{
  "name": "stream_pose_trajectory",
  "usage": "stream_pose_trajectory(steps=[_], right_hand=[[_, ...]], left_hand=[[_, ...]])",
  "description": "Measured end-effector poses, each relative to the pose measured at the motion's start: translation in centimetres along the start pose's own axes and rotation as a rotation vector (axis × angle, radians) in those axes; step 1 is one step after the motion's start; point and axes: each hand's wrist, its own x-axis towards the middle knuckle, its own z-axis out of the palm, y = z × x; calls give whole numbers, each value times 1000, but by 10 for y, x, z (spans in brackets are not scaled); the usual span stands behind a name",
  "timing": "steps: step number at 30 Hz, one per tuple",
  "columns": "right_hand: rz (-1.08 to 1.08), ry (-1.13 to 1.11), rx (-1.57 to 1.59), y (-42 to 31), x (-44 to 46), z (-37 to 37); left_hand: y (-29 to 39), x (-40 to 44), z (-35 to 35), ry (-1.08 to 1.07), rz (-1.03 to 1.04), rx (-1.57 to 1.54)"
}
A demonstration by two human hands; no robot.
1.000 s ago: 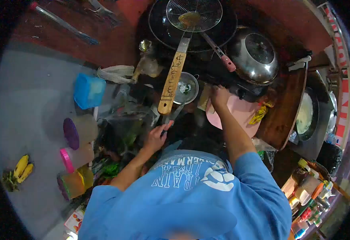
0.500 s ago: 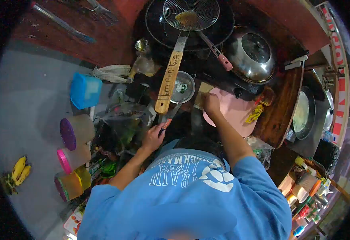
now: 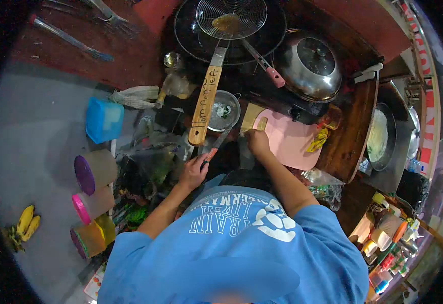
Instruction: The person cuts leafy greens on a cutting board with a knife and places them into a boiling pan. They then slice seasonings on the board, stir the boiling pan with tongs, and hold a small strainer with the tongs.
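My left hand (image 3: 193, 172) is closed round the red handle of a knife (image 3: 223, 138), whose narrow blade points up toward a metal bowl (image 3: 224, 111). White and green bits lie in the bowl. My right hand (image 3: 257, 143) is wrapped round the light wooden handle of a broad-bladed knife (image 3: 247, 154). The end of that handle sticks out above my fist, and the grey blade extends down toward my body. This fist is at the left edge of a pink cutting board (image 3: 290, 142). Part of the bowl is behind a wooden handle.
A skimmer (image 3: 206, 104) with a lettered wooden handle lies across a black wok (image 3: 181, 30). A lidded steel pan (image 3: 310, 66) stands to its right. On the left are a blue container (image 3: 104, 120), several jars and bananas (image 3: 28, 223). A yellow cloth-like item (image 3: 318, 140) lies on the board.
The view has shifted, so most things appear slightly further left. My right hand has moved a little toward my body, and the wooden handle end now shows above it.
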Motion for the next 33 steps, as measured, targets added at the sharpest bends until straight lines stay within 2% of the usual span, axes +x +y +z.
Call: stream_pose_trajectory(steps=[3,5,6,8,12,14,21,24,26,27,29,31,33], right_hand=[[6,-76,-98,3,1,0],[151,-117,-21,8,5,2],[152,-122,-22,10,6,6],[-41,141,42,-3,17,3],[-53,81,-27,-5,21,9],[-218,-6,-142,4,15,5],[-348,-9,-360,3,4,-3],[-306,-45,-402,7,4,-5],[-168,-73,-286,8,3,-12],[-166,-70,-287,13,-1,-20],[94,55,-174,2,-2,-67],[56,386,-194,24,2,-55],[57,382,-241,43,19,-40]], left_hand=[[-1,1,0,9,-17,5],[5,4,-4,-11,-50,-18],[3,3,-2,-12,-53,-20],[-1,2,2,18,-15,-23],[6,2,-1,21,2,-32],[8,4,1,44,48,-37],[4,1,3,7,3,17],[4,4,0,43,40,-9],[7,6,-6,39,5,15],[6,5,-5,38,8,14],[4,5,-4,75,39,17],[4,2,-2,54,26,16],[4,2,1,31,20,17]])
